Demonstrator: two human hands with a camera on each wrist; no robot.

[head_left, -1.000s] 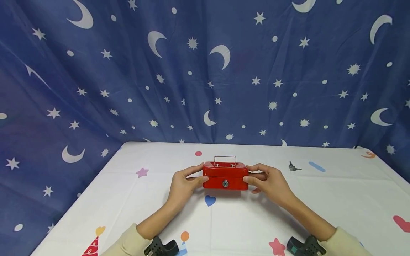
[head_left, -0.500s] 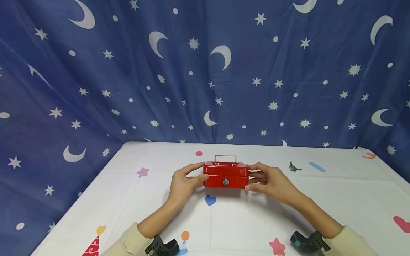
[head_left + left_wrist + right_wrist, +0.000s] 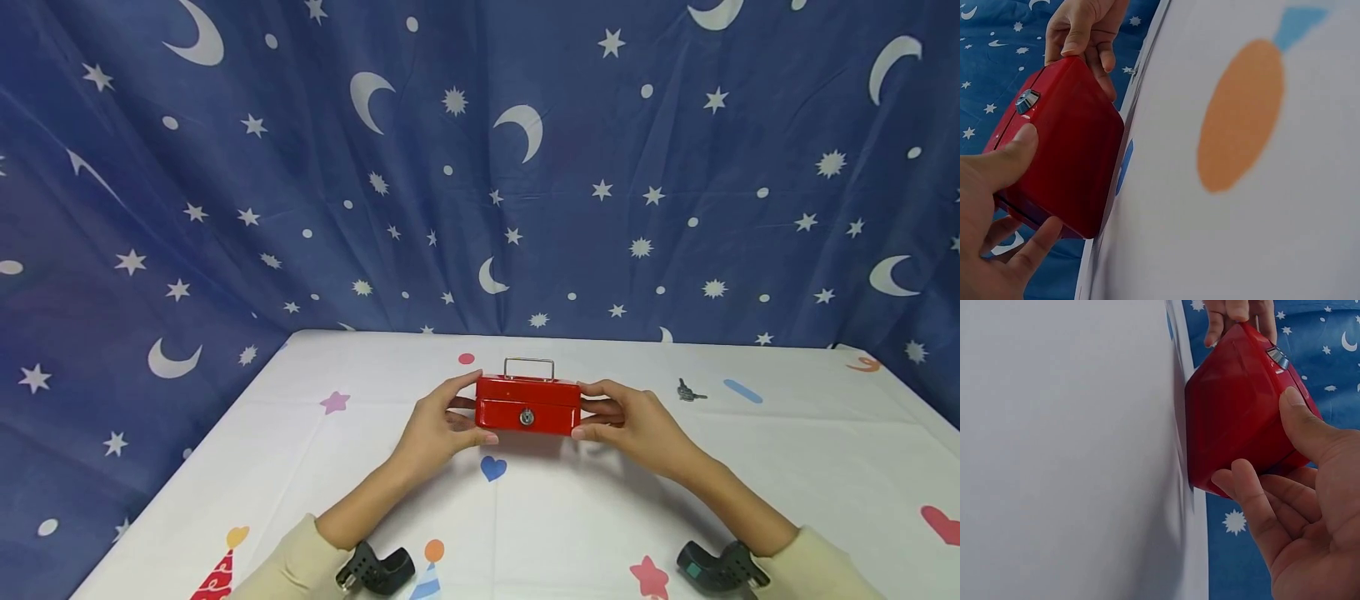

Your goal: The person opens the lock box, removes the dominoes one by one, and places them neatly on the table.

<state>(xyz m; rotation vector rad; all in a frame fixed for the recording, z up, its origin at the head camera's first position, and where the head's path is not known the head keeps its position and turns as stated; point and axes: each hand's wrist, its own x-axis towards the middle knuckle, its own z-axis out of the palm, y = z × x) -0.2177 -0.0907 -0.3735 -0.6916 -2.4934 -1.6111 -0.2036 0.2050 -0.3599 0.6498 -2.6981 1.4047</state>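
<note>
A small red cash box [image 3: 528,405] with a wire handle [image 3: 529,360] on its lid and a round silver lock [image 3: 527,417] on its front is held between both hands. The lid is closed. My left hand [image 3: 441,421] grips its left end, thumb at the lower front edge. From the other end my right hand [image 3: 633,425] grips it, thumb near the lower right front corner. In the left wrist view the box's red underside [image 3: 1075,150] faces the camera, so the box is off the table at least at its front. Whether its back edge touches cannot be told.
A small bunch of dark keys [image 3: 688,391] lies on the white printed tablecloth [image 3: 750,467] to the right of the box. Behind the table hangs a blue curtain [image 3: 420,208] with moons and stars.
The box has risen slightly in the head view. My left thumb has shifted from its front face to the lower edge, and my right thumb has moved down to the lower corner.
</note>
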